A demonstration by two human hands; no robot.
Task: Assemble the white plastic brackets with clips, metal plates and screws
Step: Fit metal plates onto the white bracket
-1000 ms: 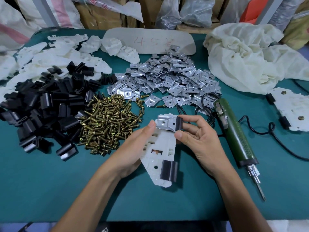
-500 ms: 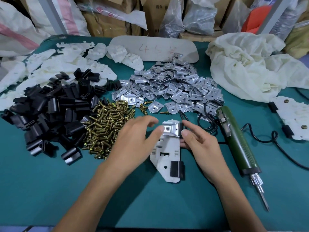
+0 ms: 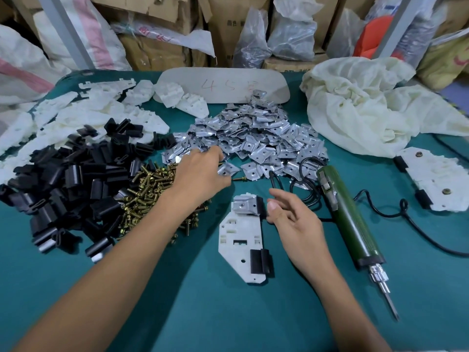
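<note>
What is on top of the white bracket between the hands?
A metal plate sits on its far end; black clips grip its right edge. The bracket beneath them is covered.

Assembly workshop, parts heaps (image 3: 243, 138), stacked cartons (image 3: 157, 49)

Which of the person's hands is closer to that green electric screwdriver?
The right hand: it sits just beside the screwdriver, without touching it. The left hand is farther off, reaching into the pile of metal plates.
</note>
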